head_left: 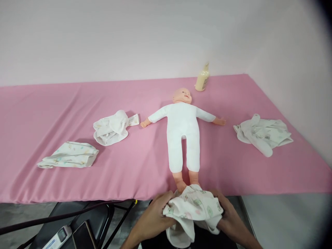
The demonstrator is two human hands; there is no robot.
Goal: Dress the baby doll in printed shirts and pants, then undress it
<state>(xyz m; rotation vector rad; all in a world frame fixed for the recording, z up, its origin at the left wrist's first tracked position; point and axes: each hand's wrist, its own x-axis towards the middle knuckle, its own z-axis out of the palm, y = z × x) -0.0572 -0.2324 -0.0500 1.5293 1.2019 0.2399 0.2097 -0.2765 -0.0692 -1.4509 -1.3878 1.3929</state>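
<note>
My left hand point(158, 216) grips one side of a white printed baby garment point(194, 207), and my right hand point(228, 216) has hold of its other side. The cloth is bunched up, with loose parts hanging below the table's front edge. Its upper edge meets the feet of a baby doll point(183, 124), partly covering them. The doll lies on its back with arms spread, its body and limbs in plain white fabric and its head away from me. Some of my fingers are hidden behind the cloth.
A pink sheet point(137, 166) covers the table. Two crumpled baby garments lie left: one nearer the doll point(112, 128), one farther out point(70, 154). Another garment point(263, 133) lies right. A pump bottle point(202, 79) stands behind the head. A black chair point(95, 216) holds a phone point(84, 236) and a white device point(58, 238).
</note>
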